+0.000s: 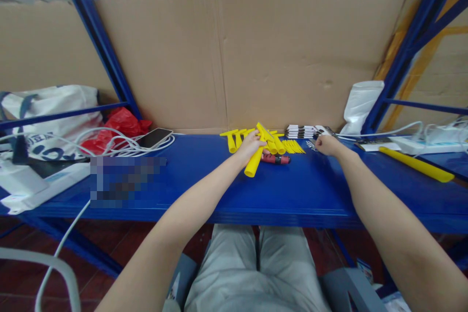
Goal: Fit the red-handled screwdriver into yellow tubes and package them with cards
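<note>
My left hand [250, 147] is wrapped around a yellow T-shaped scraper handle [253, 165], its hollow round end pointing toward me and its head tilted up and away. Several similar yellow handles [231, 143] lie behind and beside that hand. My right hand [326, 145] is closed, fingertips down at a small pile of shiny metal pieces [311, 145], which look like screws. Whatever its fingers pinch is hidden. Between the hands lie a row of small yellow pieces [293, 146] and a red and black tool [277, 159], perhaps an electric screwdriver.
Black and white flat packs [301, 131] are stacked behind the small pieces. A long yellow strip [417, 164] and a power strip [427, 145] lie at right. At left are a phone [156, 138], white cables, a red plastic bag [122, 124] and a cloth bag [66, 107]. Cardboard [285, 53] closes the back.
</note>
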A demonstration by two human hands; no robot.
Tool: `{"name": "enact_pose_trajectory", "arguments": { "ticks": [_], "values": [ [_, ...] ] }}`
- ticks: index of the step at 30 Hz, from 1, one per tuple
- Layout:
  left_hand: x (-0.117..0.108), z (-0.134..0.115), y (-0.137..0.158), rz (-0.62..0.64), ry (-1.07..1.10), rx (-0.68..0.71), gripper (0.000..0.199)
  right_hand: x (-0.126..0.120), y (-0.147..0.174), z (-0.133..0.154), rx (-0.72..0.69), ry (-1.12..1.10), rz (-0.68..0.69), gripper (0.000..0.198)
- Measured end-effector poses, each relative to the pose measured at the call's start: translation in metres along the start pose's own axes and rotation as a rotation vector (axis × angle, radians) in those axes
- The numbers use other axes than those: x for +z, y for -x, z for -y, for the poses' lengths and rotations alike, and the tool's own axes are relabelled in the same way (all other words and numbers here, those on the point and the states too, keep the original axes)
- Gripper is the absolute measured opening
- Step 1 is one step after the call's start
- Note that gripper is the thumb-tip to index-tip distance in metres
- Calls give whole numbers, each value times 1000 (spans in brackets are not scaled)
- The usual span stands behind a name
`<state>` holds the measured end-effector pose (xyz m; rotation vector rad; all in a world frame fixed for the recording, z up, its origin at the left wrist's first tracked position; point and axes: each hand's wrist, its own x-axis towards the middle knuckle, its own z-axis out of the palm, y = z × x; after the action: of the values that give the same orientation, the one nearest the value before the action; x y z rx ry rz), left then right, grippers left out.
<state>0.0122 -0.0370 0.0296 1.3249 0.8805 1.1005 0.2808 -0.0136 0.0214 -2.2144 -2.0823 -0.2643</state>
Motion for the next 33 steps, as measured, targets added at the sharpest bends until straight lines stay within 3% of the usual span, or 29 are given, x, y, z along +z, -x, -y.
{"name": "enact_pose_trajectory", "arguments": {
  "ticks": [17,26,33],
  "values": [
    [1,0,1,24,70,-51,63,11,-4,-1,45,-88,-114,13],
    [1,-1,0,38,89,-73,62,9,-3,-1,40,-118,-147,19],
    [0,-2,1,122,181,-72,53,-7,3,22,65,-406,-336,18]
  ]
}}
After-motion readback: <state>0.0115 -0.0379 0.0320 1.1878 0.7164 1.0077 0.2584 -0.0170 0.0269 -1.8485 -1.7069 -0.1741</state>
